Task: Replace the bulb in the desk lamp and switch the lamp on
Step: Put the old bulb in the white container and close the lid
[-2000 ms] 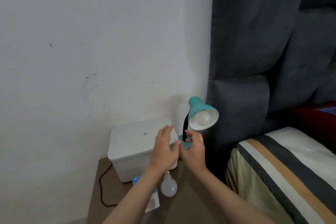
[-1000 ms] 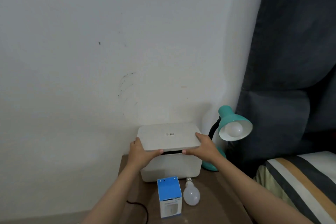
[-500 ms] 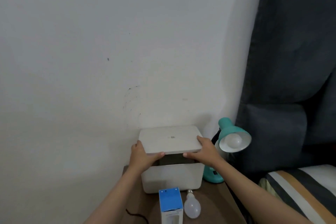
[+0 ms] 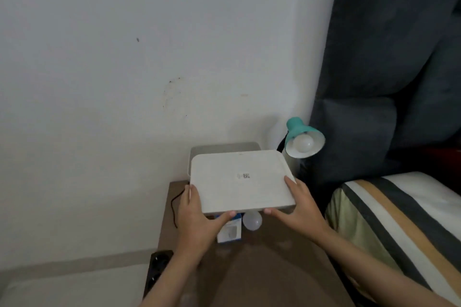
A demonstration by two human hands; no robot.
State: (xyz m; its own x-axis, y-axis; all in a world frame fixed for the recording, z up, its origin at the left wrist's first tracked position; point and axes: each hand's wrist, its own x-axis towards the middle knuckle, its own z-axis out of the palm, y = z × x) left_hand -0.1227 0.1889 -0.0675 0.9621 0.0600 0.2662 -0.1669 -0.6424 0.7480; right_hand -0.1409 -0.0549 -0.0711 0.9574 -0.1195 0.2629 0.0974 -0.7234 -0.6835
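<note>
Now lid (image 4: 239,179) is clear of the white box (image 4: 222,148); half a second back it was only tilted up at the front edge, a second back seated flat. Left hand (image 4: 197,217) grips the lid's near-left corner, thumb along the near edge, fingers curled beneath. Right hand (image 4: 296,209) grips the near-right corner the same way. Both grips clamped on lid, which is held level above the table (image 4: 262,269).

Desk lamp (image 4: 303,141), teal shade, stands behind and right of the box, a bulb (image 4: 303,143) seated in the shade, unlit. Loose bulb (image 4: 252,220) lies on the table, partly under the lid's near edge, touching or just beside a blue-and-white carton (image 4: 229,230).

Judgement: opening the box suggests putting away the loose bulb or carton. Whether the swap is done cannot be told; lamp not yet on.

Around: black cord (image 4: 175,203) over the table's left edge, power strip (image 4: 158,271) on the floor, striped bed (image 4: 399,214) right, dark headboard (image 4: 399,57) behind. Lid blocks sight of box contents and ties up both hands.
</note>
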